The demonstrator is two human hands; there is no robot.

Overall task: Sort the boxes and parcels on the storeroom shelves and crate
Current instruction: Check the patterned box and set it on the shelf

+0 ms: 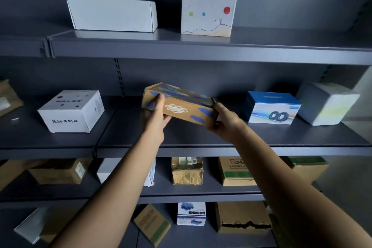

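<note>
A flat brown cardboard box with blue marks and a white cloud drawing is tilted just above the middle shelf. My left hand grips its left end, thumb on the front face. My right hand grips its lower right corner. On the same shelf a white cube box with handwriting stands to the left. To the right stand a blue speaker box and a white-and-grey box.
The top shelf carries a long white box and a tall white box with coloured dots. The lower shelves hold several brown cartons, a white-and-blue box and a torn carton. The shelving's back panel is dark grey.
</note>
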